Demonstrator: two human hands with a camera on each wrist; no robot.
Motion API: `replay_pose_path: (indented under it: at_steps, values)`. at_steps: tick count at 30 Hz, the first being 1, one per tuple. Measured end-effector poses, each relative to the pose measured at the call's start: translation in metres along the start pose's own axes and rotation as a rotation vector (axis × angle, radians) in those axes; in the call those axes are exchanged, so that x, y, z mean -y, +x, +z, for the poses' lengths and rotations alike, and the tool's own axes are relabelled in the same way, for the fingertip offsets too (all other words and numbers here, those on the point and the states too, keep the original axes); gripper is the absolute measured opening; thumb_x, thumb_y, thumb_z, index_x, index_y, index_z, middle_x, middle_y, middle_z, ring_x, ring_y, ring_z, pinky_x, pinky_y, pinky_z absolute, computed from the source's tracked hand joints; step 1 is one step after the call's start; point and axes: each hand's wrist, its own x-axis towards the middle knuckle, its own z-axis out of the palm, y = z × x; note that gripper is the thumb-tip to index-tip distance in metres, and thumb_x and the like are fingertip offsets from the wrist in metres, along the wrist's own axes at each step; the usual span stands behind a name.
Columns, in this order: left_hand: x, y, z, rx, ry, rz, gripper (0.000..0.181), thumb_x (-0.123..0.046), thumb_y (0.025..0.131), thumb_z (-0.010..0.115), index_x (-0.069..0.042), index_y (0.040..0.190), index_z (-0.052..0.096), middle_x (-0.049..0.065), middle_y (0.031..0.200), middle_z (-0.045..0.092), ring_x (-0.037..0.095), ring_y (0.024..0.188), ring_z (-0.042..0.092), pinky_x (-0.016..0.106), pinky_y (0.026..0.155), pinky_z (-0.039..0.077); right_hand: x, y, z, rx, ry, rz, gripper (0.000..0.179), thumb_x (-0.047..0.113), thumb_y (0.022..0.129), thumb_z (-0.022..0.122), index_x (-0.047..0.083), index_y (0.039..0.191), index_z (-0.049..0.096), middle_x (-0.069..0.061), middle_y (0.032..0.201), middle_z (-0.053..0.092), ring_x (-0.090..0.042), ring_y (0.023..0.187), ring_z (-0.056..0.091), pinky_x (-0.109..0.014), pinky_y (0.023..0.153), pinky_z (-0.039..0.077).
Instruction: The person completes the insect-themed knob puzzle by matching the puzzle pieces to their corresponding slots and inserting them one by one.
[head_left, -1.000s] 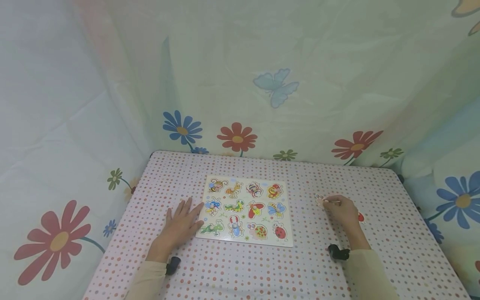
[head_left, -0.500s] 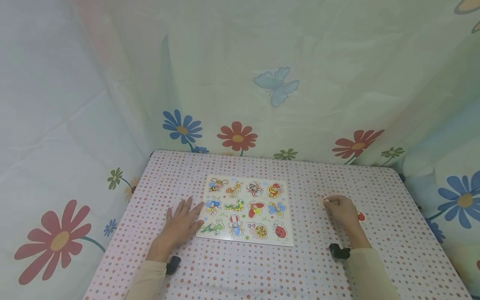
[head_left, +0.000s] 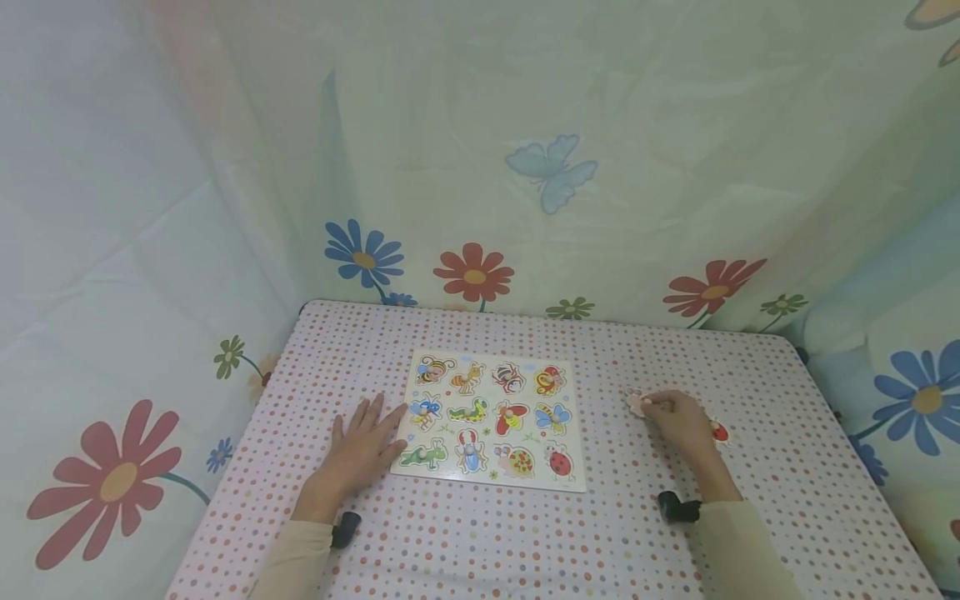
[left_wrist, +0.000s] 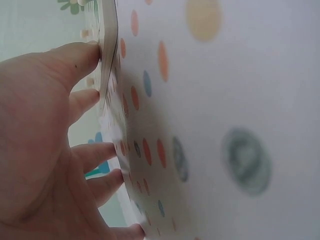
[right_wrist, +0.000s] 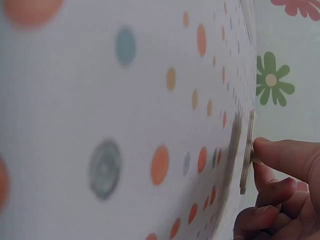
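Note:
A wooden insect puzzle board (head_left: 528, 482) lies on the table, its pictures in rows, several with knobs. My left hand (head_left: 358, 450) rests at its left edge with fingers spread; in the left wrist view the thumb (left_wrist: 80, 57) touches the board's side. To the right of the board, my right hand (head_left: 682, 425) pinches a thin wooden puzzle piece (head_left: 634, 402) by its knob. The right wrist view shows this piece (right_wrist: 247, 167) edge-on, just off the cloth. Its picture is mostly hidden by the fingers. A red ladybug piece (head_left: 720, 432) lies partly behind the right hand.
A dotted cloth (head_left: 510, 550) covers the table. Flower-printed curtains (head_left: 420, 125) hang behind it and at both sides. Black wrist-camera mounts (head_left: 678, 507) sit by the wrists.
My right hand has shifted slightly left with the puzzle piece, baring a little more of the ladybug piece. The left hand and the board stay put.

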Motion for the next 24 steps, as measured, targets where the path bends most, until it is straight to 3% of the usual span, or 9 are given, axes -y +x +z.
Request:
replay_pose_path:
  at_steps: [11,15,24]
  values:
    - [0.001,0.001,-0.001,0.011,0.013,-0.008,0.062,-0.045,0.103,0.051,-0.026,0.159,0.032,0.018,0.165,0.011,0.042,0.150,0.005,0.073,0.111,-0.001,0.025,-0.020,0.006,0.030,0.030,-0.130,0.041,0.025,0.099,0.063,-0.010,0.121,0.060,-0.018,0.091,0.060,-0.025,0.072,0.054,-0.032,0.055,0.044]
    - [0.001,0.001,0.000,0.014,0.015,-0.010,0.062,-0.045,0.103,0.051,-0.026,0.159,0.031,0.017,0.165,0.011,0.041,0.150,0.005,0.073,0.112,-0.001,0.037,-0.029,0.011,0.029,0.041,-0.152,0.039,0.022,0.098,0.064,-0.009,0.120,0.060,-0.010,0.078,0.054,-0.021,0.064,0.049,-0.031,0.052,0.042]
    - [0.000,0.001,0.000,0.009,0.014,-0.012,0.061,-0.044,0.103,0.052,-0.025,0.158,0.033,0.017,0.165,0.012,0.042,0.150,0.006,0.073,0.111,-0.001,0.058,-0.046,0.024,0.076,0.088,-0.190,0.035,0.021,0.096,0.067,-0.006,0.118,0.063,-0.005,0.068,0.048,-0.018,0.057,0.044,-0.026,0.046,0.038]
